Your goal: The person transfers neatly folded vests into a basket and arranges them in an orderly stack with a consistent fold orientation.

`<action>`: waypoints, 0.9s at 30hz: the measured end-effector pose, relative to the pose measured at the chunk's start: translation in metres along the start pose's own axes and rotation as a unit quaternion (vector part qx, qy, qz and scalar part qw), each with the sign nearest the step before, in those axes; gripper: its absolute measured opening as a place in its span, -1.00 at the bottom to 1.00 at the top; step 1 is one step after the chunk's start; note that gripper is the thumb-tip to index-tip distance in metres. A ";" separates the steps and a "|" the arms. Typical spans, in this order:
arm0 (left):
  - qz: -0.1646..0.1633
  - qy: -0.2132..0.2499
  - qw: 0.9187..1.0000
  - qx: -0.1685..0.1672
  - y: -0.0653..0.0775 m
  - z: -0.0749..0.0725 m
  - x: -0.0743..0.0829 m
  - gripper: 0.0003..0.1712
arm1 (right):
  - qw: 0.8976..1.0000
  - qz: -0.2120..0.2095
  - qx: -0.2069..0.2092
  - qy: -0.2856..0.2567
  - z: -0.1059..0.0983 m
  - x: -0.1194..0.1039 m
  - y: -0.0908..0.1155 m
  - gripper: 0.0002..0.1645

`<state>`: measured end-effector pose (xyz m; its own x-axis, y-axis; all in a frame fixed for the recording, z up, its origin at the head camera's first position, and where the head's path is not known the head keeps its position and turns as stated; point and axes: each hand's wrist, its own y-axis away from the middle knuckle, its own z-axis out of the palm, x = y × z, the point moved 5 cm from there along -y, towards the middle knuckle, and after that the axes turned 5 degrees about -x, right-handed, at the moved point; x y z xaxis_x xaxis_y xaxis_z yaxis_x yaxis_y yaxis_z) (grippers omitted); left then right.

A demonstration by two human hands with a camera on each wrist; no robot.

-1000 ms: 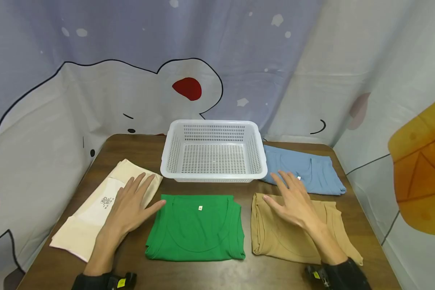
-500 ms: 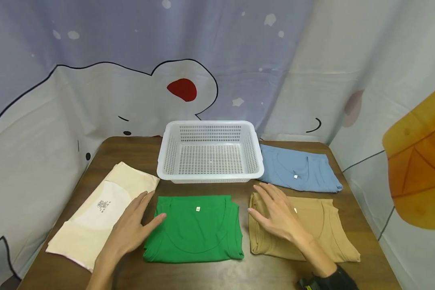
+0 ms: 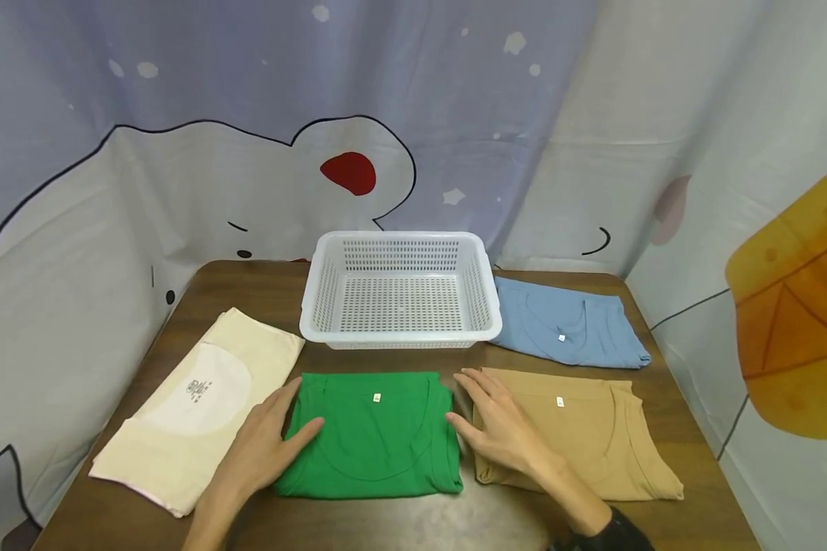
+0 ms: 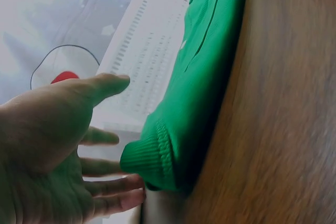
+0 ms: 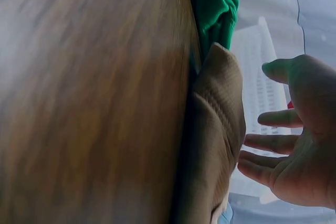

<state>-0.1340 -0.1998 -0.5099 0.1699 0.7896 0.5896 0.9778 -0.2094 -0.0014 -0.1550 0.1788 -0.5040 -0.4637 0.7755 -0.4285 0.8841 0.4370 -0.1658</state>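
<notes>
A folded green shirt (image 3: 379,436) with a small white neck tag lies flat at the middle front of the table. My left hand (image 3: 265,444) is at its left edge, fingers spread and thumb over the cloth; in the left wrist view the fingertips (image 4: 134,182) are close beside the folded edge, and contact is hard to tell. My right hand (image 3: 499,425) hovers by the green shirt's right edge, above the left part of a folded tan shirt (image 3: 593,436). The right wrist view shows its fingers (image 5: 273,142) extended, with nothing held.
A white perforated basket (image 3: 400,337) with nothing in it stands at the back middle. Right of it lies a folded blue shirt (image 3: 572,321). A folded cream garment (image 3: 193,413) with a printed label lies at the left. A patterned curtain (image 3: 248,176) hangs behind the brown table (image 3: 413,524).
Both hands have moved inward toward the green shirt: the left from over the cream garment, the right leftward and down from near the blue and tan shirts. The garments lie as before.
</notes>
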 end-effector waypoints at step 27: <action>-0.137 0.141 0.980 -0.024 -0.006 0.012 -0.014 -0.04 | 0.943 0.189 -0.082 -0.261 0.017 -0.006 -0.010 -0.25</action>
<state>-0.1405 -0.2027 -0.5275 -0.1456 0.6300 0.7628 0.9739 -0.0446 0.2227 -0.1599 0.1621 -0.5147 0.0133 0.5788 -0.8154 0.9394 0.2721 0.2085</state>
